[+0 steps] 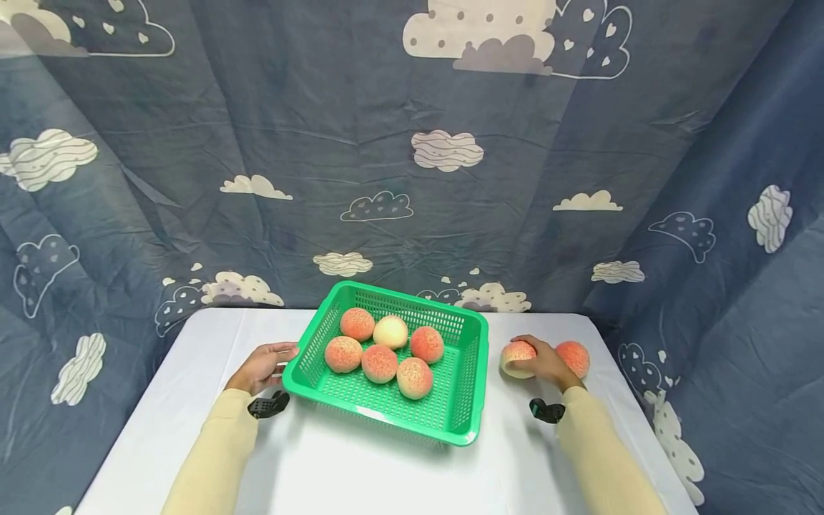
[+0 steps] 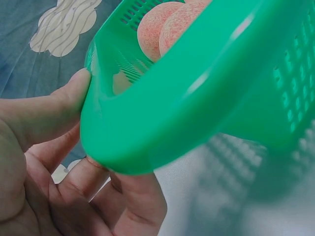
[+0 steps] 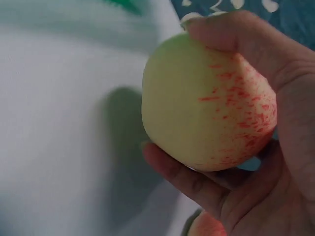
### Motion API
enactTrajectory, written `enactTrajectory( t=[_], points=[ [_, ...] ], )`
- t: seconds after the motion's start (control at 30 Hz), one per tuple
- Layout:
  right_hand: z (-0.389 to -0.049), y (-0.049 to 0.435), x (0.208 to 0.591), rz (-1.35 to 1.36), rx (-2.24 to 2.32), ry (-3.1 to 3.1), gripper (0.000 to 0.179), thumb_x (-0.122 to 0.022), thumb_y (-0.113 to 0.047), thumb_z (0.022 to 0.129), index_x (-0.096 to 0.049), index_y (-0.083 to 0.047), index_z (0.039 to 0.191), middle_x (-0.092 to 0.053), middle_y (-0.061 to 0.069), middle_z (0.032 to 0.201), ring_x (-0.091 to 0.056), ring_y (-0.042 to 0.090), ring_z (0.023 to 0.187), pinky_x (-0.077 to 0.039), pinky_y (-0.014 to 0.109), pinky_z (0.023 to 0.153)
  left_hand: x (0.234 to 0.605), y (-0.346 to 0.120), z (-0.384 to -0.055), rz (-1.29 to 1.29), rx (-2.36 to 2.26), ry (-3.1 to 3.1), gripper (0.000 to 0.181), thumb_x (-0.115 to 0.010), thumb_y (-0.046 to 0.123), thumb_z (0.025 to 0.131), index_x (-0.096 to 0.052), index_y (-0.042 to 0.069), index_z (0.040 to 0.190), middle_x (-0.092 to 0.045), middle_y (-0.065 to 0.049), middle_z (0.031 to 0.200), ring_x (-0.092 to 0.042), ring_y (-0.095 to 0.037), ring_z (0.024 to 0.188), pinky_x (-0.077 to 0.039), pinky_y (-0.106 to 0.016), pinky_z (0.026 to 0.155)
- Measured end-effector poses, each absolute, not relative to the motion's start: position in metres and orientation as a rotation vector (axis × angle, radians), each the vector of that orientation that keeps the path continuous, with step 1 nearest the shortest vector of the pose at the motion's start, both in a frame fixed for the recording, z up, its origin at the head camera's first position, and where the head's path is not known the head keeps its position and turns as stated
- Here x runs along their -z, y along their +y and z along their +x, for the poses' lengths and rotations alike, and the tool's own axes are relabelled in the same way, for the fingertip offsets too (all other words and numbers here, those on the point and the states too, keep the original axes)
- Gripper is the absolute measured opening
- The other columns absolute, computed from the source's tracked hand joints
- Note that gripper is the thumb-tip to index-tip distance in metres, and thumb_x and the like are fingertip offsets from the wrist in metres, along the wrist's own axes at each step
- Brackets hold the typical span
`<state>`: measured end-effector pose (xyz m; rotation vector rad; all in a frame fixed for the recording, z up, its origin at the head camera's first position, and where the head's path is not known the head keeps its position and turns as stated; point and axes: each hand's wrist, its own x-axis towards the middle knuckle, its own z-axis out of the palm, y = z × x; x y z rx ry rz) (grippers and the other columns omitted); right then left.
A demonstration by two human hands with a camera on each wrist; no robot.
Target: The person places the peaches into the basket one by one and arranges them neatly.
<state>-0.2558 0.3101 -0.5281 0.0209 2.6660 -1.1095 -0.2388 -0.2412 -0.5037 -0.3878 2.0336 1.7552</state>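
Observation:
A green plastic basket (image 1: pixel 473 386) stands on the white table with several peaches (image 1: pixel 379 363) inside, most of them red-orange and one pale cream. At its left end my left hand (image 1: pixel 264 365) holds the rim, the thumb (image 2: pixel 74 96) against the outer edge and the fingers curled beneath the corner. To the right of the basket, my right hand (image 1: pixel 543 361) grips a yellow-and-red peach (image 3: pixel 197 103), thumb on one side and fingers round the other. Another red-orange peach (image 1: pixel 573 357) lies just beyond that hand, partly covered by it.
White cloth covers the table (image 1: pixel 360 465). Behind it and along both sides hangs a dark blue curtain (image 1: pixel 322 157) with cloud prints. Each wrist wears a black strap (image 1: pixel 547 410).

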Motion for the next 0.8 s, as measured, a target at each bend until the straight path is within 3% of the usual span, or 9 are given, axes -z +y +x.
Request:
enactTrajectory(
  t=[0.23,0.43,0.67,0.8],
  points=[
    [-0.249,0.305,0.511,-0.001,1.263,2.606,0.065,-0.076,-0.028,0.083,-0.045,-0.006,0.135,-0.05,0.023,0.126,-0.054,0.034,0.102,-0.056,0.044,0.07,0.502,-0.241,-0.238,-0.373,-1.756,2.021,0.05,-0.055,0.02,0.1,-0.043,-0.004,0.141,-0.067,0.002,0.089,-0.061,-0.013,0.078,-0.054,-0.03,0.067],
    [-0.245,0.3,0.492,-0.087,1.27,2.633,0.062,-0.076,-0.023,0.082,-0.045,-0.004,0.133,-0.052,0.024,0.121,-0.056,0.031,0.096,-0.056,0.047,0.067,0.501,-0.242,-0.237,-0.355,-1.762,2.014,0.05,-0.055,0.02,0.1,-0.042,-0.005,0.142,-0.067,0.004,0.085,-0.061,-0.011,0.075,-0.054,-0.029,0.065],
    [-0.246,0.292,0.47,-0.138,1.225,2.703,0.062,-0.077,-0.025,0.081,-0.05,-0.005,0.132,-0.055,0.022,0.12,-0.057,0.031,0.097,-0.056,0.037,0.063,0.503,-0.243,-0.239,-0.356,-1.759,2.014,0.051,-0.055,0.02,0.1,-0.041,-0.005,0.142,-0.067,0.004,0.086,-0.062,-0.011,0.076,-0.054,-0.03,0.066],
    [-0.243,0.284,0.455,-0.133,1.217,2.704,0.063,-0.077,-0.026,0.081,-0.05,-0.006,0.133,-0.055,0.022,0.121,-0.056,0.032,0.098,-0.055,0.038,0.064,0.503,-0.242,-0.239,-0.36,-1.76,2.013,0.05,-0.054,0.021,0.1,-0.042,-0.005,0.142,-0.068,0.004,0.086,-0.063,-0.011,0.076,-0.054,-0.03,0.066]
  ],
)
